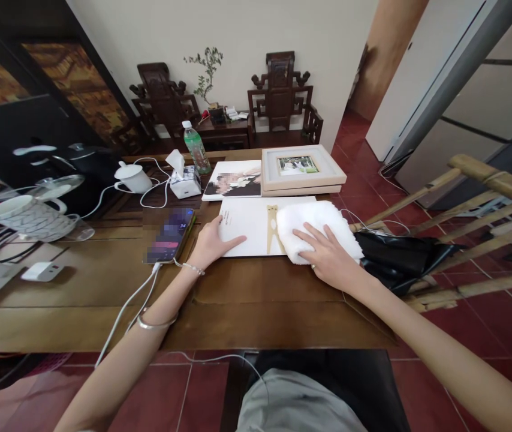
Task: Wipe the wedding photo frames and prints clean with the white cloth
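A white photo panel [247,228] with small print and a tan bear-shaped figure [273,228] lies flat on the wooden table. My left hand [213,240] rests at the panel's left edge, its thumb stretched over the white surface and away from the fingers. On the panel's right part sits a thick, fluffy white cloth [316,215], covering that end. My right hand [330,258] lies on the cloth with its fingers spread over the top; I see no grip around it. Right behind the panel are a photo print [233,180] and stacked pale picture frames [301,171].
Left of my left hand lies a phone [172,237] with a charging cable. Farther back stand a tissue box [185,183], a plastic bottle [196,149] and a lidded white cup [132,178]. A bamboo chair [485,186] holding a black bag [400,261] is at right.
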Motion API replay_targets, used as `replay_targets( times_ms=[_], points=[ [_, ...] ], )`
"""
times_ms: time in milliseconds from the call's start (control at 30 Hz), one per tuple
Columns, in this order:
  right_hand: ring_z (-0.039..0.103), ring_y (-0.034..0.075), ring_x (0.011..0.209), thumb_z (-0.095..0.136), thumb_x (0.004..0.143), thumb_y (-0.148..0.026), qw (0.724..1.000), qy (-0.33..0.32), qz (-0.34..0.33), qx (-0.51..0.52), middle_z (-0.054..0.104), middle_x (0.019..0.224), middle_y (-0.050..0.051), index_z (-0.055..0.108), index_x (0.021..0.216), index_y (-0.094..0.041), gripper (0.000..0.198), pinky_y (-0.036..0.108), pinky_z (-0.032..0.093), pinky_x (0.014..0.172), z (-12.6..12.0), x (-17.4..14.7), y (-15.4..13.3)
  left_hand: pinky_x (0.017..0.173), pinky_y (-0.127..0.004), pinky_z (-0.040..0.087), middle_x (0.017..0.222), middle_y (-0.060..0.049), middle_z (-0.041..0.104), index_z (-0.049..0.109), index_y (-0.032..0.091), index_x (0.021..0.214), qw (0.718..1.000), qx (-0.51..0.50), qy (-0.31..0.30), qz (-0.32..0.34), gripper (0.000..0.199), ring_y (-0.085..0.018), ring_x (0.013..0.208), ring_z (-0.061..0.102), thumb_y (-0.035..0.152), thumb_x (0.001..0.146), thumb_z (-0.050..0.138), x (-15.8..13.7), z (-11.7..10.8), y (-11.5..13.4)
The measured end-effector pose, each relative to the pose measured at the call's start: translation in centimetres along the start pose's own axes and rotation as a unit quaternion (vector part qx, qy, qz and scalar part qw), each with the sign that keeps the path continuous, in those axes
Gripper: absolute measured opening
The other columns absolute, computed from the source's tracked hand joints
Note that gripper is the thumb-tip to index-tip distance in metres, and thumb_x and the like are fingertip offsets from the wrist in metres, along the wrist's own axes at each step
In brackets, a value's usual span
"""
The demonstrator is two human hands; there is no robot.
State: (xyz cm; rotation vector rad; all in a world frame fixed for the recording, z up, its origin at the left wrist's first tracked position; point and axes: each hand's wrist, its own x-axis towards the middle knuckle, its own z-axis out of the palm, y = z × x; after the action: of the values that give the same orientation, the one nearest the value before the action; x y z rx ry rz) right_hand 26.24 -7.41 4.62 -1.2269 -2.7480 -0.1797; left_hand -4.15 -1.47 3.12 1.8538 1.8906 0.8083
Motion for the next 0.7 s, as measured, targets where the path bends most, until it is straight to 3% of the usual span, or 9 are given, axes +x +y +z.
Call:
replay_targets(
  times_ms=[100,300,400,500,600,700],
  points=[
    [0.028,0.037,0.139,0.047,0.066,0.006,1.0,-0.009,-0.001,0.005,0.041,0.148,0.012,0.071,0.102,-0.021,0.051,0.068,0.027,0.104,0.0,0.1,-0.1,0.104,-0.045,0.037,0.128,-0.021,0.057,0.05,0.01,0.129,0.999,0.026,0.013,0.032,0.086,-0.038,0.121,0.051,0.053,0.06,0.08,-0.4,-0.2,0.1],
    [0.029,0.038,0.138,0.047,0.067,0.004,1.0,-0.013,-0.022,0.006,0.043,0.147,0.013,0.071,0.103,-0.018,0.049,0.068,0.027,0.105,0.0,0.2,0.5,0.096,-0.045,0.044,0.105,-0.014,0.064,0.059,0.013,0.118,0.993,0.014,0.036,0.107,0.061,-0.032,0.102,0.06,0.045,0.069,0.075,-0.4,0.6,-0.5],
    [0.031,0.038,0.138,0.048,0.066,0.005,0.999,-0.001,-0.032,-0.003,0.045,0.145,0.013,0.071,0.102,-0.018,0.048,0.066,0.029,0.104,0.1,-0.1,0.7,0.108,-0.048,0.034,0.129,-0.016,0.054,0.061,0.016,0.115,0.98,0.051,0.045,0.185,0.042,-0.033,0.124,0.047,0.04,0.081,0.063,0.2,1.3,-1.2],
    [0.034,0.036,0.136,0.047,0.065,0.007,0.999,0.012,-0.04,-0.015,0.047,0.143,0.013,0.07,0.099,-0.019,0.048,0.063,0.031,0.104,0.2,-0.8,0.6,0.115,-0.048,0.024,0.147,-0.017,0.039,0.054,0.014,0.127,0.973,0.044,0.0,0.225,0.046,-0.031,0.139,0.031,0.038,0.088,0.051,0.9,1.8,-2.0],
    [0.037,0.034,0.135,0.043,0.064,0.01,0.999,0.02,-0.038,-0.013,0.051,0.14,0.013,0.069,0.098,-0.019,0.051,0.061,0.032,0.105,0.3,-1.2,0.5,0.116,-0.049,0.021,0.15,-0.018,0.036,0.047,0.01,0.135,0.97,0.043,-0.062,0.23,0.052,-0.03,0.143,0.023,0.039,0.092,0.041,1.3,2.0,-2.3],
    [0.04,0.032,0.133,0.041,0.064,0.01,1.0,0.02,-0.022,0.002,0.054,0.136,0.015,0.069,0.097,-0.018,0.052,0.059,0.033,0.104,0.3,-0.7,1.2,0.116,-0.05,0.019,0.151,-0.018,0.034,0.043,0.01,0.138,0.969,0.047,-0.083,0.23,0.055,-0.029,0.144,0.021,0.041,0.093,0.038,1.3,2.1,-2.3]
  ],
)
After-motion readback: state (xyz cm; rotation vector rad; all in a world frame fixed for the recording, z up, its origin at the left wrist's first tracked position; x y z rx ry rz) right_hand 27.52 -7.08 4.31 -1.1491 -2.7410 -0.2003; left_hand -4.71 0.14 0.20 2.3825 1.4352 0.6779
